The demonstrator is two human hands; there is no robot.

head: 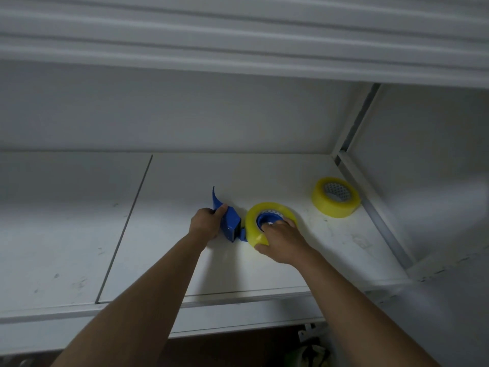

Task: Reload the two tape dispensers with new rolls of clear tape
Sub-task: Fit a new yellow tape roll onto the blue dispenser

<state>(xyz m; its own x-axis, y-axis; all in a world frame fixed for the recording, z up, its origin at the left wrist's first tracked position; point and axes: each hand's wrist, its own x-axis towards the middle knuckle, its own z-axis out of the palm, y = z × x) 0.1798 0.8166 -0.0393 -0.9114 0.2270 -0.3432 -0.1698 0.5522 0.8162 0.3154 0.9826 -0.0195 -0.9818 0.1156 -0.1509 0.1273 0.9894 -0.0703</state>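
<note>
A blue tape dispenser (230,220) lies on the white shelf (185,260). My left hand (206,222) grips its handle end, thumb over the top. A yellowish clear tape roll (254,225) sits on the dispenser's blue hub (266,219). My right hand (281,242) holds that roll from the near side, fingertips curled over its rim by the hub. A second tape roll (335,196) lies flat at the back right of the shelf, apart from both hands. Only one dispenser is in view.
The shelf has a back wall, a right side wall (423,168) with a metal rail (381,221), and a low white ledge overhead (238,35). A seam (124,229) divides the shelf boards on the left. Dark floor and clutter show below the front edge.
</note>
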